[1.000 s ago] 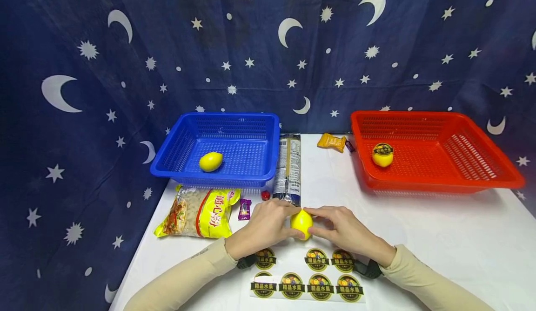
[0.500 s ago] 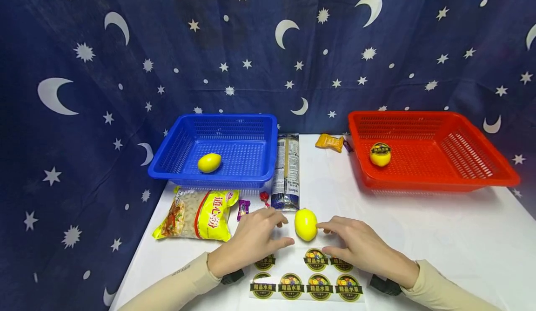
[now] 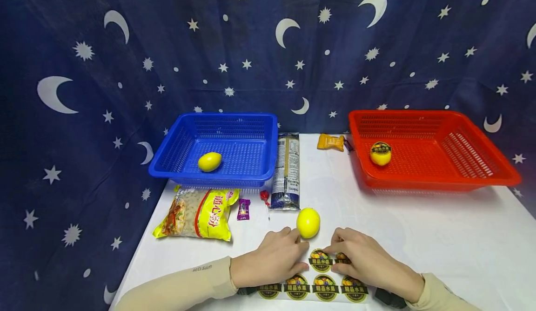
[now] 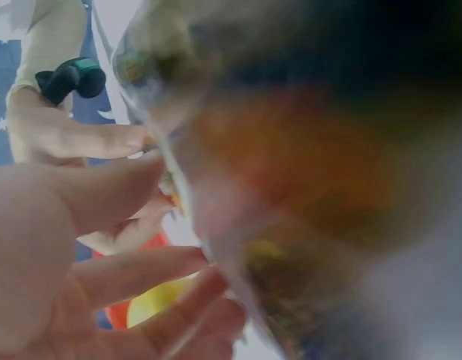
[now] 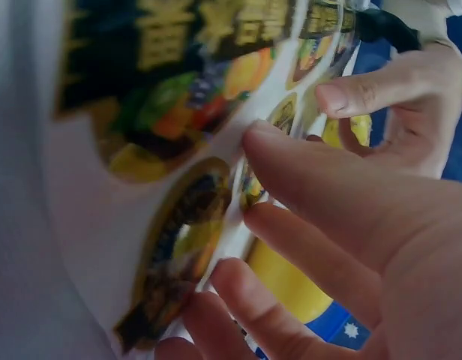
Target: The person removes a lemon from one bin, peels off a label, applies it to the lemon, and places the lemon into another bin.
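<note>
A sheet of round fruit stickers point(image 3: 311, 296) lies at the table's front, its labels black and gold with fruit pictures. My left hand point(image 3: 276, 257) is over the sheet's left part, thumb and index finger apart. From the right, my right hand point(image 3: 362, 260) reaches onto the sheet. Its index finger and thumb are at an upper-row sticker point(image 3: 320, 260); in the right wrist view its fingertips point(image 5: 261, 135) meet the sheet around a small label. Just beyond the left fingers stands a yellow lemon point(image 3: 308, 222), untouched by the right hand.
A blue basket point(image 3: 213, 180) holds one lemon point(image 3: 210, 162); a red basket point(image 3: 435, 183) holds a stickered lemon point(image 3: 381, 153). A pasta bag point(image 3: 201, 213), purple candy point(image 3: 244, 209), lollipop point(image 3: 264, 195) and long packet point(image 3: 286, 171) lie left. An orange-wrapped snack point(image 3: 331, 142) is behind.
Both hands have let go of the lemon and come back toward the front, onto the sticker sheet. The lemon is left standing on the table, slightly farther right.
</note>
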Demonstrator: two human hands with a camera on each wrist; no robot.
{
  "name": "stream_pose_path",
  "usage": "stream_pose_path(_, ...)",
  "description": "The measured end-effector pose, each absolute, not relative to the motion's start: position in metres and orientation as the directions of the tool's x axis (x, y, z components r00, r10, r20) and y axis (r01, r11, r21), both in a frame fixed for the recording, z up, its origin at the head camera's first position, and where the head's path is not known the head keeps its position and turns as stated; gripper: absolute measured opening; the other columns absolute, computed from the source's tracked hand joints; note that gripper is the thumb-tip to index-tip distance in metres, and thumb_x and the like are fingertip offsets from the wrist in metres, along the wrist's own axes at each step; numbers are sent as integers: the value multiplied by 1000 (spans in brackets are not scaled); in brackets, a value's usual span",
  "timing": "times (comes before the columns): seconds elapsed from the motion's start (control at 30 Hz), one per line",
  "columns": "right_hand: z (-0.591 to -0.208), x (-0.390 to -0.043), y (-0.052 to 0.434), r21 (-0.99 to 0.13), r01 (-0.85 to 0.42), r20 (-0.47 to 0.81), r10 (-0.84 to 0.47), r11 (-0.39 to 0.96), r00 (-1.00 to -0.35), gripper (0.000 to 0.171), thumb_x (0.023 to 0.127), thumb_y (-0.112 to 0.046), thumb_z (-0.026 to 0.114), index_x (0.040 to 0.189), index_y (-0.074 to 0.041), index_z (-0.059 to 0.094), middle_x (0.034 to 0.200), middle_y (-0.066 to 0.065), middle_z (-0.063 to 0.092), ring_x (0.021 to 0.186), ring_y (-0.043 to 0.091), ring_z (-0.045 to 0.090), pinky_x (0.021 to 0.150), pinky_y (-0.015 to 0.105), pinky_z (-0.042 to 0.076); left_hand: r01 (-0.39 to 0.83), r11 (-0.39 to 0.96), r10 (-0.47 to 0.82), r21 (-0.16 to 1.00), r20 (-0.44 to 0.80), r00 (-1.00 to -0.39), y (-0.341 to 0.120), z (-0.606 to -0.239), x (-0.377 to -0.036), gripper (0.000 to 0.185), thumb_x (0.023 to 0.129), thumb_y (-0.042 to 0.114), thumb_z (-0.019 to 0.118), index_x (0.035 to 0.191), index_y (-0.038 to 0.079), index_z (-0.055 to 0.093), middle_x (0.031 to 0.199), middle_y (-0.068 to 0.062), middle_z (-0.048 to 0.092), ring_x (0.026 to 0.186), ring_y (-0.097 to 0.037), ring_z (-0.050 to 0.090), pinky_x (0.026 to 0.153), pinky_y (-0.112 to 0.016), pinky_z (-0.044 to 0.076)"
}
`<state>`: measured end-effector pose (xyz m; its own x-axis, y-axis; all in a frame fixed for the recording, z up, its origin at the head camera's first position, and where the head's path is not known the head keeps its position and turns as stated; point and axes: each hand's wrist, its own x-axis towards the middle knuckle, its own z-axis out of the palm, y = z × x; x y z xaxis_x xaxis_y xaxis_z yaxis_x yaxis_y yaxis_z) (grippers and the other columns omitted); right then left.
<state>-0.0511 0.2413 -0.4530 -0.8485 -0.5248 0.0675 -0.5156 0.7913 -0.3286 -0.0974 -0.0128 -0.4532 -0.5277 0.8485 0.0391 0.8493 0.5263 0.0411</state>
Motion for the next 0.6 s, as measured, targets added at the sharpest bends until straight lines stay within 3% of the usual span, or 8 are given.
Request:
stream_pose_path(0.13,-456,-51,239,-322,-522,93,-522,790,-848,30,77,-31,89,106,-24,81,92,-18,55,77,-4,42,63,19,37,856,516,856,31,-59,-514,-6,-445,-98,31,91,55,71,85,26,62,83,8,56,67,-8,43,47,-23,32)
stream_pose_path(0.27,-456,-51,237,-340,-487,66,-497,804,-865,31,77,-34,89,105,-23,81,90,-19,56,75,-6,43,63,18,38,864,500,863,61,-113,-492,2,-439,-98,26,91,50,73,92,24,70,84,7,59,65,-8,48,49,-25,35)
stream_pose_path(0.37,-456,-51,235,-357,-473,59,-486,806,-872,32,77,-36,89,104,-22,80,89,-20,57,74,-6,44,63,18,38,861,503,863,74,-103,-495,6,-439,-98,23,91,46,75,96,23,73,84,7,62,62,-6,50,49,-25,36)
stream_pose_path(0.6,-458,-50,234,-358,-486,70,-496,797,-865,31,77,-36,89,103,-22,80,89,-19,56,75,-6,44,63,18,39,844,519,854,133,-35,-519,9,-443,-99,20,90,37,78,82,22,67,70,12,57,52,-4,46,46,-23,34)
